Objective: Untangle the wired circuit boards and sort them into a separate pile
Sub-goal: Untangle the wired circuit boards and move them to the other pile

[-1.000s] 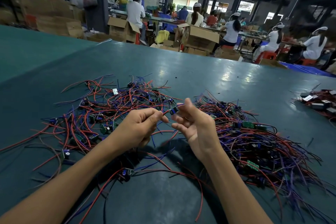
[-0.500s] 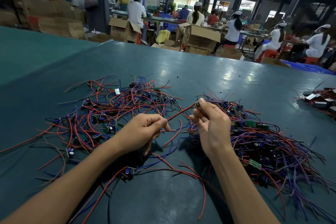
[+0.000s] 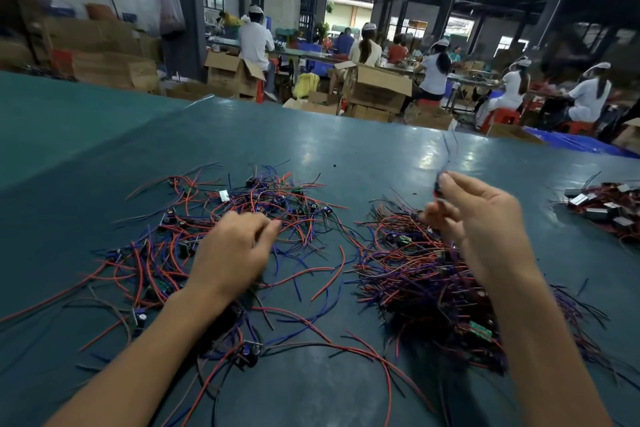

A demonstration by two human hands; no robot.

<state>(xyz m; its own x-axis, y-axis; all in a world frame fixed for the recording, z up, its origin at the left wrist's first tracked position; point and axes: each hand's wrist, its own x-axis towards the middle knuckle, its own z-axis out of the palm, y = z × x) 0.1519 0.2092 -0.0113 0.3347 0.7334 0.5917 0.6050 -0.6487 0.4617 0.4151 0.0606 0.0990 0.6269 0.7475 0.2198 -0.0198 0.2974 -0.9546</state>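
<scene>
We start w/ the teal table (image 3: 311, 135), filling most of the view. Past its far edge: a dim workshop, open cartons (image 3: 377, 88) on the floor, workers (image 3: 254, 42) in white tops & caps seated at long benches (image 3: 301, 53).

On the table, two spreads of red, blue & black leads w/ small boards. The left tangle (image 3: 194, 229) is loose & wide, wires straying toward the near-left edge. The right pile (image 3: 412, 284) is denser & darker. A strip of table runs between them, crossed by a few stray leads. Well apart at far right, a third heap (image 3: 601, 208) of boxy grey-topped parts w/ red wires.

Both forearms (image 3: 149, 354) come in from the bottom & cover part of each spread. The left hand (image 3: 232, 250) sits low on the left tangle, knuckles up, fingers curled down, tips bunched. It's blurred, so we can't tell if it grips a wire. The right hand (image 3: 485, 222) is raised over the right pile's far side, thumb & forefinger pinching a wired board (image 3: 438, 186), small & dark, its leads trailing upward; other fingers loosely bent.

Small stuff: a loose board (image 3: 251, 354) w/ a dark round capacitor lies just beside the left forearm, near side. A green board (image 3: 480, 329) shows in the right pile by the right forearm.
</scene>
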